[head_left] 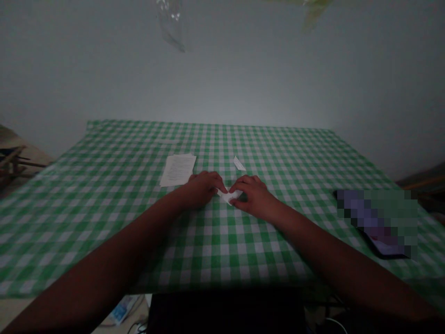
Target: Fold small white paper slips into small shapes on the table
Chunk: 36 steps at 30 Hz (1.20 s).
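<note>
Both my hands meet at the middle of a table covered with a green-and-white checked cloth. My left hand and my right hand each pinch one side of a small folded white paper piece that lies on the cloth between them. Their fingers are curled and pressed onto it. A white printed sheet lies flat just beyond my left hand. A small white paper strip rests a little beyond my right hand.
A dark phone, partly blurred out, lies at the right of the table. A pale wall rises behind the far edge. Wooden furniture stands at the left. Below the near edge are a dark object and some cables.
</note>
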Motion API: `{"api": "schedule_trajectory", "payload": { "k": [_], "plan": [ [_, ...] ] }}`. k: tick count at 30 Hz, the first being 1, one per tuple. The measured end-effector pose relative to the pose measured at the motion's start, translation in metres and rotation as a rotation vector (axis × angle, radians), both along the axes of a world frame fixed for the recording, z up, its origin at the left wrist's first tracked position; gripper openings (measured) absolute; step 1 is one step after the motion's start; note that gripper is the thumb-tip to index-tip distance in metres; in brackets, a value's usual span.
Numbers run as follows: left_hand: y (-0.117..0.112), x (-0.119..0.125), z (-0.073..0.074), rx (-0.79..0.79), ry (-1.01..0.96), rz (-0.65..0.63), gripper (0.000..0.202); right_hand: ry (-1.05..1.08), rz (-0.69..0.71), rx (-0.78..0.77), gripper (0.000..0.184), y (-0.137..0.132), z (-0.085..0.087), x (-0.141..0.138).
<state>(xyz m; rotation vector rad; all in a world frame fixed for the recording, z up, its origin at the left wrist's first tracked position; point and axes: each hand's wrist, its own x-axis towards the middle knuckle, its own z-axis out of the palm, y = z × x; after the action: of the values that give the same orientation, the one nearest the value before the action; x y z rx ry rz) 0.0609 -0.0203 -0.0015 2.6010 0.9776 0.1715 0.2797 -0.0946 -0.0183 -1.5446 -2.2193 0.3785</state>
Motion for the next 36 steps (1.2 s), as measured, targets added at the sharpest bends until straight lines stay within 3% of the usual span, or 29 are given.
{"api": "schedule_trajectory", "payload": {
  "k": [5, 10, 16, 28, 36],
  "plan": [
    [-0.004, 0.0, 0.002, 0.023, -0.001, -0.012, 0.039, -0.02, 0.042, 0.006, 0.032, 0.0, 0.001, 0.003],
    [-0.03, 0.014, 0.013, 0.192, 0.031, 0.065, 0.019, -0.015, 0.075, 0.004, 0.029, 0.001, 0.002, 0.004],
    [-0.048, 0.029, 0.016, 0.298, 0.114, 0.136, 0.026, -0.049, 0.076, -0.008, 0.029, -0.001, 0.006, 0.001],
    [-0.038, 0.027, 0.017, 0.229, 0.142, 0.122, 0.014, -0.054, 0.071, -0.034, 0.034, -0.003, 0.009, 0.001],
    [-0.028, 0.021, 0.016, 0.171, 0.113, 0.101, 0.034, -0.033, 0.081, -0.008, 0.036, -0.003, 0.007, 0.002]
  ]
}}
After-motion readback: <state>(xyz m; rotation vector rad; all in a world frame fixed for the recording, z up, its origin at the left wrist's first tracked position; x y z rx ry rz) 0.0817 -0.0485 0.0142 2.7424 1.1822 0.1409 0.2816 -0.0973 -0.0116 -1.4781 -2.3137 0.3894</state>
